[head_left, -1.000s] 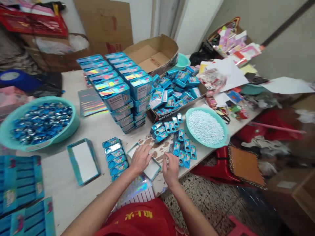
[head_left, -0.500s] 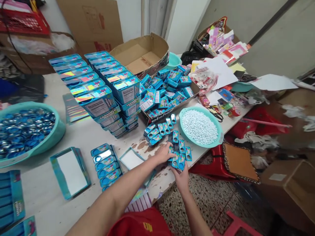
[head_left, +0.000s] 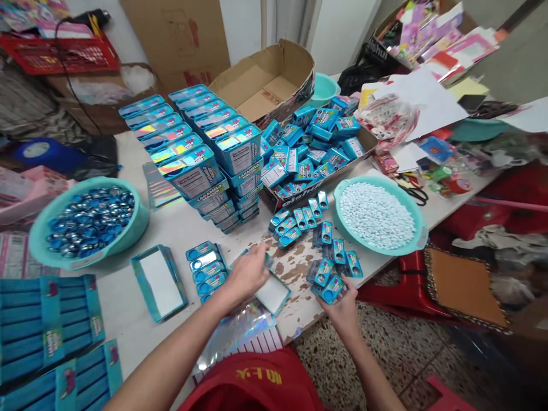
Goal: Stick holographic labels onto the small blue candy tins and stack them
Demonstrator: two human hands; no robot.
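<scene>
My left hand (head_left: 250,272) is over the upper end of a shallow blue tray (head_left: 274,293) with a white bottom; its fingers are bent down and partly hidden. Near the table's front edge, my right hand (head_left: 341,302) has its fingers round a small blue candy box (head_left: 332,289). Several like boxes, with round openings, stand just beyond it. A row of blue boxes (head_left: 208,268) lies left of my left hand. The teal bowl of white candies (head_left: 377,214) is beyond my right hand.
Tall stacks of blue packs (head_left: 205,154) rise behind the row. A carton (head_left: 295,200) full of blue boxes stands at the centre. At the left are a teal bowl of shiny lids (head_left: 92,220) and another white-bottomed tray (head_left: 159,282). A red stool (head_left: 411,285) is beyond the table edge.
My left hand has left the small boxes and moved left to the tray. My right hand remains at the boxes, and a box there is tilted apart from the others. The view has shifted left.
</scene>
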